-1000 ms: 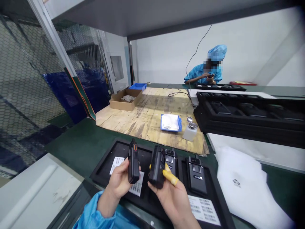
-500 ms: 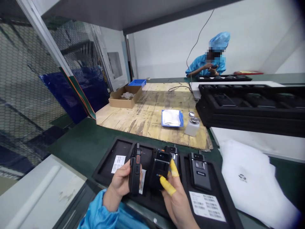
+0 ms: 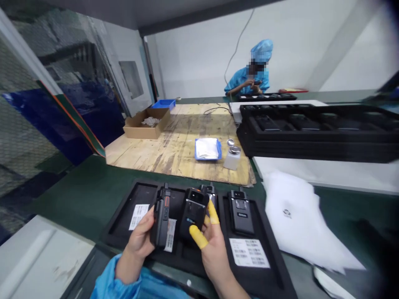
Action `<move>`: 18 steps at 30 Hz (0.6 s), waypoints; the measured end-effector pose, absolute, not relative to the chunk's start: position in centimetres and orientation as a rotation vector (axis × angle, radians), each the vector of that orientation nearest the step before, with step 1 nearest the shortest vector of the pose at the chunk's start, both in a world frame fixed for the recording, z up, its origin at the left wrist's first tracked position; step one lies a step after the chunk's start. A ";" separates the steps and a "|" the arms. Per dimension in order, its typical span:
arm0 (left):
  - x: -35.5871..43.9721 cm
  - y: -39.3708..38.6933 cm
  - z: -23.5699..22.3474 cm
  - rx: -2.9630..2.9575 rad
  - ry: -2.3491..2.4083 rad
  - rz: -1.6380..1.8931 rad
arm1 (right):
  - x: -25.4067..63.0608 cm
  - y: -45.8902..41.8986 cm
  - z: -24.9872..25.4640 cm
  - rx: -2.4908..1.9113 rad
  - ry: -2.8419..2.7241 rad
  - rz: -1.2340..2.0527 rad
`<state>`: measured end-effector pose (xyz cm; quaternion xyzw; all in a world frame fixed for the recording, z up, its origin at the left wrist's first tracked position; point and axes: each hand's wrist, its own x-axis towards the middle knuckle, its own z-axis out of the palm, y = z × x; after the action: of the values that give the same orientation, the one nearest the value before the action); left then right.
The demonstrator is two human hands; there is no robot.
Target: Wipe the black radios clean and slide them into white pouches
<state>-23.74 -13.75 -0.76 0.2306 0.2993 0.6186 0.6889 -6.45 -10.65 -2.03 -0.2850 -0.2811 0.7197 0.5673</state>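
My left hand (image 3: 137, 243) is shut on a black handheld device (image 3: 162, 222) with an orange side part, turned edge-on. My right hand (image 3: 213, 249), with yellow finger cots on two fingers, grips a black body camera (image 3: 193, 214) that shows its front face. The two devices nearly touch, above a black foam tray (image 3: 137, 195). A third black device (image 3: 240, 214) lies in the tray to the right, and a fourth (image 3: 209, 194) is mostly hidden behind the held camera. Printed barcode labels (image 3: 248, 252) lie in the tray.
A plywood board (image 3: 174, 141) holds a blue tray with white cloth (image 3: 207, 149), a dispenser bottle (image 3: 232, 155) and a cardboard box (image 3: 146, 124). Stacked black trays (image 3: 314, 133) stand at right above a white plastic bag (image 3: 293, 220). A co-worker (image 3: 249, 74) handles a device far off.
The right hand has turned the camera so its front faces me, and the left hand's device has rotated slightly. The whole scene has shifted left in view as my head turned.
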 end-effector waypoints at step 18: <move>-23.1 -13.7 2.6 0.948 1.623 1.604 | -6.7 -10.4 -2.8 -0.951 -0.776 1.569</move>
<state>-23.14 -13.66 2.65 0.3622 0.6201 0.6131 0.3292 -6.70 -10.37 -2.78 -0.4008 -0.3270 0.6612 0.5434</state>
